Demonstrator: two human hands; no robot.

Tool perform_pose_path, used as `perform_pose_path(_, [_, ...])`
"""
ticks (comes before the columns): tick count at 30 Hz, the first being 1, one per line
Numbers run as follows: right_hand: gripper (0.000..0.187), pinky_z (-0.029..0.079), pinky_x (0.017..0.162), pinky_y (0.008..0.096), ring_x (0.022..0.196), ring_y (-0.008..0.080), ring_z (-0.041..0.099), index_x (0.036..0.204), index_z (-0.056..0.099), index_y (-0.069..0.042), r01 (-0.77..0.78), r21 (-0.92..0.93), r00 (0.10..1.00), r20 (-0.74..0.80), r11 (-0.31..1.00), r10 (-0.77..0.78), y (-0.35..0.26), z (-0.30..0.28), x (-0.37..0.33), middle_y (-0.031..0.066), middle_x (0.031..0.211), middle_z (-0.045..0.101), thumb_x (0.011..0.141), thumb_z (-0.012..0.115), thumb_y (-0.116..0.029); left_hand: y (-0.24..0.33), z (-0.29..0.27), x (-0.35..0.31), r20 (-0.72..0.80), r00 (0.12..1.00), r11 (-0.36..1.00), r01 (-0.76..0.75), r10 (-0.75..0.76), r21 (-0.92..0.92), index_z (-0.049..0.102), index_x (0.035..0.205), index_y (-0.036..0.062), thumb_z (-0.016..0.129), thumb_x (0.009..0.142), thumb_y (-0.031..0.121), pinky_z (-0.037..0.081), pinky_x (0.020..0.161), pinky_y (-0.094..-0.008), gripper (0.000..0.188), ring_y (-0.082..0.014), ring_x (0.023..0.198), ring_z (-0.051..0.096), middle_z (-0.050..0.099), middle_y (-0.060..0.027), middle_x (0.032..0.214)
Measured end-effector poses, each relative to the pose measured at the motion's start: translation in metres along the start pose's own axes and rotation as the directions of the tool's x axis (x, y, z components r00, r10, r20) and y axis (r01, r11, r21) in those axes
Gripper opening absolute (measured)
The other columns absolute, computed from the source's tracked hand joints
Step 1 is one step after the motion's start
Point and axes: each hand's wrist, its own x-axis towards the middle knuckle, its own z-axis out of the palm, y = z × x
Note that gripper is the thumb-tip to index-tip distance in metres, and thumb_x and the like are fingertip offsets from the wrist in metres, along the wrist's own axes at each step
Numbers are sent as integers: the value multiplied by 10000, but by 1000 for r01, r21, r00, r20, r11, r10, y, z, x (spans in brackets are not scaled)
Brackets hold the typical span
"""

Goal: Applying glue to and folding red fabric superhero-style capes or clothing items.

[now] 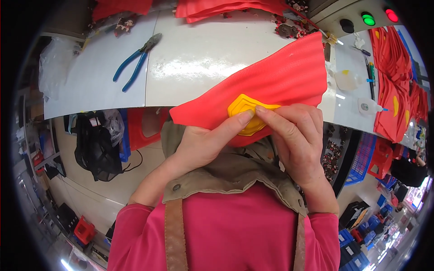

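Observation:
A soft, grained red sheet (285,72) stretches over the front edge of the table, fanning out toward the right. On its near part sits a yellow badge-shaped piece (244,105) with raised outlines. My left hand (203,142) grips the sheet from the left, its thumb pressed on the badge and its fingers hidden below. From the right, my right hand (294,131) pinches the badge's upper right edge between thumb and index finger. Both thumbs nearly meet over the badge, covering part of it.
Blue-handled pliers (138,61) lie left on the white table (181,86). More red sheets (226,9) are stacked at the back, with others (391,67) at the right. Squeeze bottles (368,106) stand near the right. A button box (361,9) with green and red lights is at the upper right.

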Motion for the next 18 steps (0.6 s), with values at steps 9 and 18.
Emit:
perform_pose_path(9, [368,402,680,290,725,163,562,963,707,-131,-29,52,992,-120,998,35,-3,3,7,-20,796,599,608,748,-46,2,1,-4,62,994,994,-97,94,40,544,1183,7,587,921,74,468,883,-247,273,-91,1022,562,596,-39,1113])
perform_pose_path(18, [296,406,685,287,705,167,568,908,707,-111,-93,124,977,-181,988,115,-10,6,6,-5,803,635,634,754,-10,7,3,-6,95,992,995,-86,81,49,491,1223,4,567,926,56,443,912,-245,311,-92,1049,536,559,-44,1136])
